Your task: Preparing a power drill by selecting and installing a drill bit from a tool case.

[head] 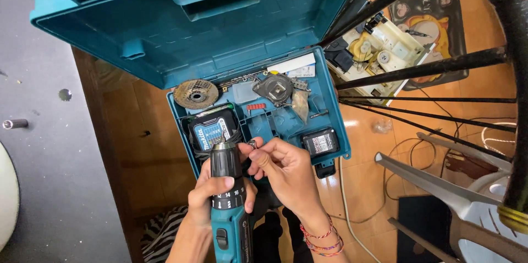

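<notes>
A teal and black cordless drill (227,208) points away from me, over an open teal tool case (181,43). My left hand (206,200) wraps around the drill's numbered collar. My right hand (283,172) sits just right of the black chuck (225,160) and pinches a small metal piece (252,144) at its fingertips. Braided bracelets ring the right wrist.
Inside the case lie a grinding disc (196,93), a battery charger (212,129), a spare battery (320,142), a round metal part (273,88) and small red bits. Dark wheel spokes (423,67) cross the right side. A white plastic chair (467,197) stands below them.
</notes>
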